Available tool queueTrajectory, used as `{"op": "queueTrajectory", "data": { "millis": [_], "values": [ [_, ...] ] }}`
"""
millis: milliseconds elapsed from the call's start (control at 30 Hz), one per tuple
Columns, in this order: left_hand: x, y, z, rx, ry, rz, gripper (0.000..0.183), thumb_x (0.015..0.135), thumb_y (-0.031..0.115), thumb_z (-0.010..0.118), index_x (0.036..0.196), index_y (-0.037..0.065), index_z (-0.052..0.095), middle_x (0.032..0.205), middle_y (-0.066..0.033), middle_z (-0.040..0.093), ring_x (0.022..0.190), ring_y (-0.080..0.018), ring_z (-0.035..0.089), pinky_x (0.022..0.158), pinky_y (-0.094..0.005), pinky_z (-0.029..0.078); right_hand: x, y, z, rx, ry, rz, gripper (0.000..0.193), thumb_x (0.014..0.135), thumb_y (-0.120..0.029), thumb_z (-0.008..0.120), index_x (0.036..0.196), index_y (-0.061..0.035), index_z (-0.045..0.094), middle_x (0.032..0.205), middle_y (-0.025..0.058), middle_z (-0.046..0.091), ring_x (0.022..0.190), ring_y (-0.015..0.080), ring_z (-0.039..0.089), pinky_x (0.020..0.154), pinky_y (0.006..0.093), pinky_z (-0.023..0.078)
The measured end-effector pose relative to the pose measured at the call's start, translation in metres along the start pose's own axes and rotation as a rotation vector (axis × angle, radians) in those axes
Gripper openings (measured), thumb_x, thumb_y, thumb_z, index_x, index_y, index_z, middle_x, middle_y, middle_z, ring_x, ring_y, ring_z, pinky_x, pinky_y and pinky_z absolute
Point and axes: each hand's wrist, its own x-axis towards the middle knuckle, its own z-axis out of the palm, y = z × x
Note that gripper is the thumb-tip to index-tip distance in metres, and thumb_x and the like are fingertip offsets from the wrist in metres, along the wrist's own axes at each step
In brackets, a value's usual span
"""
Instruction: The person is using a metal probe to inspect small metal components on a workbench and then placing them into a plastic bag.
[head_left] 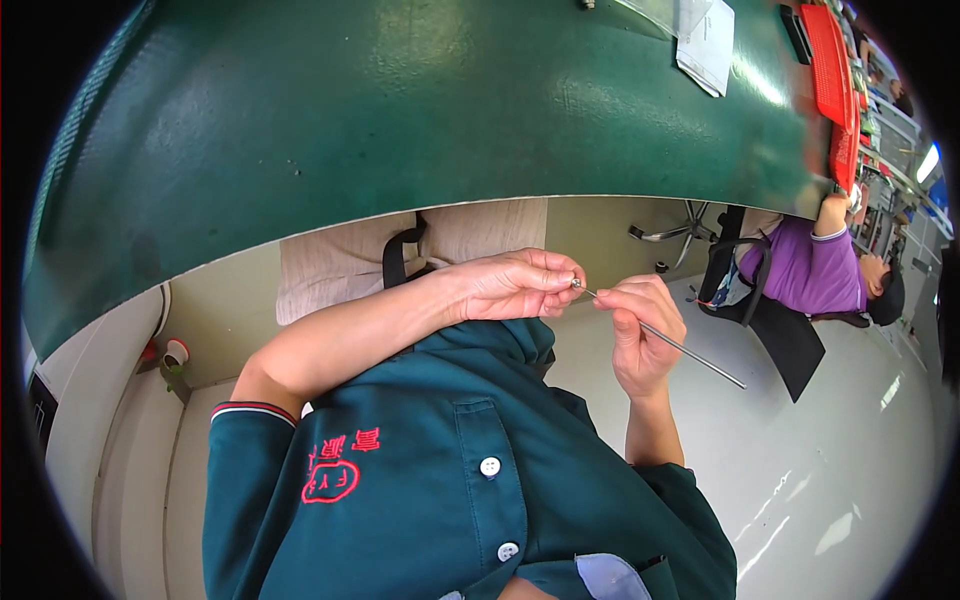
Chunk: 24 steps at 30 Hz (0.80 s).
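Over my lap, just off the near table edge, my left hand [522, 284] pinches a small shiny metal piece [577, 283] between thumb and fingertips. To its right, my right hand [645, 325] is closed round a thin metal rod [705, 362]. The rod slants from lower right to upper left, its long end sticking out below the right hand. Its thin tip reaches the small piece; whether it sits inside or only touches cannot be made out. My palms hide part of both things.
A green-topped table [400, 120] curves across the far side. On it lie white papers [707, 48], with red plastic baskets [830, 65] at the far right. A co-worker in a purple shirt [815, 265] sits at the right by a black chair [775, 315].
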Motion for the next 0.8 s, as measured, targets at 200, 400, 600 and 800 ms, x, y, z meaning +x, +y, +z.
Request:
{"op": "queueTrajectory", "data": {
  "millis": [200, 400, 600, 800],
  "values": [
    [0.003, 0.001, 0.007, 0.147, 0.131, 0.049, 0.013, 0.089, 0.013, 0.056, 0.098, 0.003, 0.058, 0.088, -0.0009, 0.056, 0.079, -0.0069, 0.051, 0.068, -0.0205, 0.042, 0.001, 0.002, -0.002, -0.043, 0.008, -0.008, 0.015, 0.079, -0.016, 0.066, 0.082, -0.0006, 0.064, 0.071, 0.0071, 0.061, 0.063, 0.0222, 0.055, 0.057, 0.0292, 0.044],
    [-0.004, -0.008, 0.033, 0.436, 0.361, 0.301, 0.014, 0.087, 0.016, 0.061, 0.096, 0.007, 0.059, 0.081, 0.0024, 0.056, 0.073, -0.0057, 0.049, 0.067, -0.0196, 0.041, -0.006, 0.0, 0.002, -0.141, 0.147, -0.1, 0.018, 0.078, -0.02, 0.068, 0.084, -0.0036, 0.065, 0.077, 0.0078, 0.062, 0.069, 0.0258, 0.057, 0.064, 0.033, 0.047],
    [-0.021, -0.008, 0.087, 0.523, 0.323, 0.472, 0.014, 0.09, 0.015, 0.057, 0.098, 0.003, 0.058, 0.082, -0.0014, 0.058, 0.072, -0.0063, 0.051, 0.069, -0.0213, 0.044, 0.012, -0.024, 0.002, 0.03, 0.325, -0.255, 0.018, 0.082, -0.02, 0.065, 0.085, -0.0023, 0.064, 0.076, 0.009, 0.063, 0.065, 0.0237, 0.059, 0.057, 0.0301, 0.049],
    [-0.036, 0.009, 0.141, 0.986, 0.402, 0.875, 0.007, 0.086, 0.006, 0.058, 0.089, -0.001, 0.058, 0.084, -0.008, 0.054, 0.069, -0.011, 0.053, 0.062, -0.0227, 0.045, 0.051, -0.039, 0.004, 0.274, 0.369, -0.411, 0.015, 0.084, -0.015, 0.06, 0.081, -0.0008, 0.062, 0.076, 0.0106, 0.064, 0.065, 0.0246, 0.061, 0.058, 0.031, 0.049]
  ]
}}
